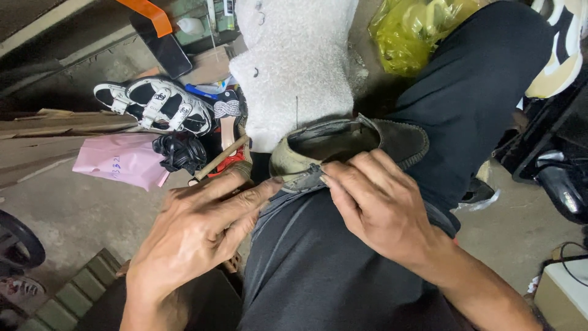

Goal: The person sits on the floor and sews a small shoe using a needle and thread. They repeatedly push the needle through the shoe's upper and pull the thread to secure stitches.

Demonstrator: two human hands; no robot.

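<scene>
An olive-green slip-on shoe lies on my lap, opening upward, resting on my black trousers. My left hand presses thumb and fingers against the shoe's heel edge at the left. My right hand pinches the same heel rim from the right, fingertips touching the torn or loose lining there. Both hands meet at the rim near the middle of the view.
A white fluffy cloth lies beyond the shoe. White strappy sandals, a black bundle, a wooden-handled tool, a pink bag and a yellow plastic bag sit on the concrete floor. A phone lies at the top left.
</scene>
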